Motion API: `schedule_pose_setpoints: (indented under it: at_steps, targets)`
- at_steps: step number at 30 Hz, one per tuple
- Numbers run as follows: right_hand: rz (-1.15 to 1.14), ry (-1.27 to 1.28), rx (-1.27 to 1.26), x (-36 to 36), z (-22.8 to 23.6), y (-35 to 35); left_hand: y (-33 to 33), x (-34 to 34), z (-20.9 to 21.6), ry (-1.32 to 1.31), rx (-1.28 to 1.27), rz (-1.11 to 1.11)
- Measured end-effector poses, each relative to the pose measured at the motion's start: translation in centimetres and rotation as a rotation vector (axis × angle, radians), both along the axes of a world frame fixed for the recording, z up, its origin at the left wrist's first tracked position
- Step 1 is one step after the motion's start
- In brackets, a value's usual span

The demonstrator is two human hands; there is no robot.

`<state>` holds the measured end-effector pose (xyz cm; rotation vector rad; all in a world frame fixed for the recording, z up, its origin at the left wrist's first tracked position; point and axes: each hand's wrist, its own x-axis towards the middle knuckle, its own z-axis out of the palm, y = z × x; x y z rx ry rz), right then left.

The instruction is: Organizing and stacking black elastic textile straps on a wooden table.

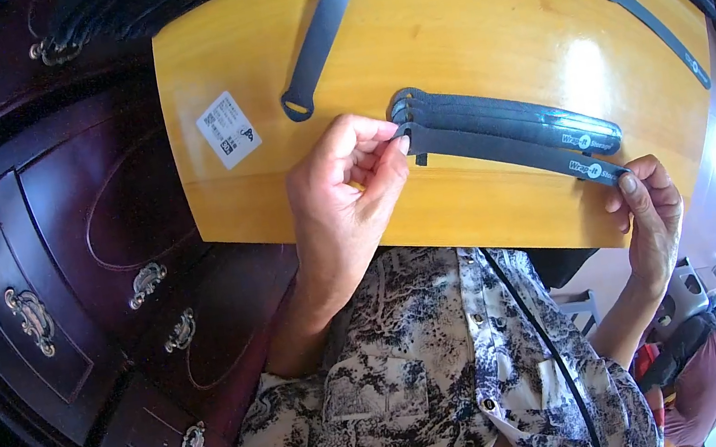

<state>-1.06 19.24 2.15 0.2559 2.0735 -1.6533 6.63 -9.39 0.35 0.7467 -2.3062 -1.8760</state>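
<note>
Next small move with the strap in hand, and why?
I'd likely shift the held strap onto the strap pile, ends matched: the left grip and right grip pinch opposite ends, and it already runs alongside the pile on the wearer's side.

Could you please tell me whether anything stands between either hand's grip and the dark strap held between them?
Nothing visible does: the left hand pinches one end of the dark strap, and the right hand pinches the other. The stack of similar straps lies just beyond it, not between it and either grip.
</note>
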Motion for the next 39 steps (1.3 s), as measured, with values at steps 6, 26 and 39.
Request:
schedule_pose_setpoints:
  at_steps: [6, 26, 39]
  targets:
    - [-0.008, 0.005, 0.028, 0.03, 0.02, 0.03, 0.1, -0.23, 0.04, -0.011, -0.011, -0.005]
    - [0.0, -0.007, 0.057, -0.11, 0.03, -0.3, 0.33, -0.44, -0.01, -0.031, -0.053, 0.007]
    - [-0.002, 0.041, 0.023, -0.14, -0.57, 0.52, 0.64, -0.39, -0.22, -0.004, -0.133, 0.015]
